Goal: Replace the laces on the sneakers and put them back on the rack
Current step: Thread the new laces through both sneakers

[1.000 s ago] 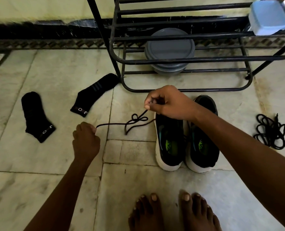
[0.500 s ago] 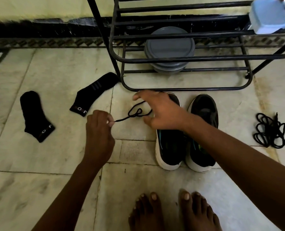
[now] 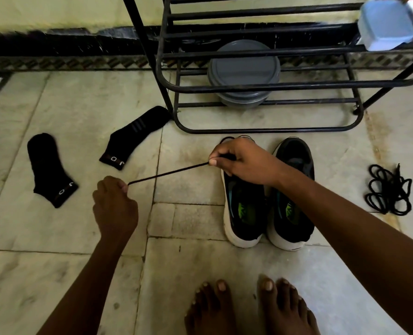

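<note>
Two black sneakers with white soles stand side by side on the floor, the left sneaker (image 3: 243, 209) and the right sneaker (image 3: 293, 189), toes toward the black metal rack (image 3: 268, 88). A black lace (image 3: 166, 174) runs taut between my hands. My left hand (image 3: 113, 204) pinches its lower left end. My right hand (image 3: 244, 160) pinches the other end above the left sneaker's front, hiding the toe. A second black lace (image 3: 389, 192) lies bundled on the floor to the right.
Two black socks (image 3: 48, 169) (image 3: 133, 137) lie on the floor at left. A grey round lidded container (image 3: 244, 71) sits under the rack's lowest shelf and a pale blue box (image 3: 386, 24) on a shelf at right. My bare feet (image 3: 249, 308) are at the bottom.
The lace hung in loose loops between my hands. My left hand drew back down-left and my right hand closed on the lace above the shoe, so it is now pulled straight.
</note>
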Motion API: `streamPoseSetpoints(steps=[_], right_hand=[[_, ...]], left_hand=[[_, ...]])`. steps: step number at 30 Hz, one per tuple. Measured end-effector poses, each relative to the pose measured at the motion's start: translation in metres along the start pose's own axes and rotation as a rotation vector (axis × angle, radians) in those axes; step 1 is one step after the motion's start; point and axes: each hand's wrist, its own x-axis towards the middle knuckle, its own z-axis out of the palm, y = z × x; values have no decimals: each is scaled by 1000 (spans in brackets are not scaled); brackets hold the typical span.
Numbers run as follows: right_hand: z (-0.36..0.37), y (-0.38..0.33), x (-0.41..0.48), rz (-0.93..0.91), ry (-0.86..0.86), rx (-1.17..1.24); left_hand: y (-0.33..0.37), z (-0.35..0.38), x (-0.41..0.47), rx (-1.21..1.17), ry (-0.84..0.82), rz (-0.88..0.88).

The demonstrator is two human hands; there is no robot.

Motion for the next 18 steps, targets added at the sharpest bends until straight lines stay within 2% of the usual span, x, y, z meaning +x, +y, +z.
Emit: streamPoseSetpoints(steps=[4, 6, 7, 9, 11, 13, 15, 18], right_hand=[[1, 5, 3, -10, -21, -143], [2, 3, 2, -15, -41, -146], [3, 0, 1, -34, -63, -128], [6, -9, -1, -87, -106, -79], [9, -18, -2, -131, -101, -27], [11, -22, -1, -162, -50, 27], [9, -22, 0, -167, 16, 46], [-1, -16, -3, -88, 81, 95]], left_hand=[[-14, 8, -6, 181, -185, -101], [-11, 12, -7, 211, -214, -122], [-6, 13, -10, 152, -206, -87], [13, 9, -19, -107, -215, 122], [46, -1, -27, -423, -355, 300], [78, -6, -34, -638, -597, 290], [99, -7, -36, -804, -715, 188], [103, -7, -27, -908, -600, 143]])
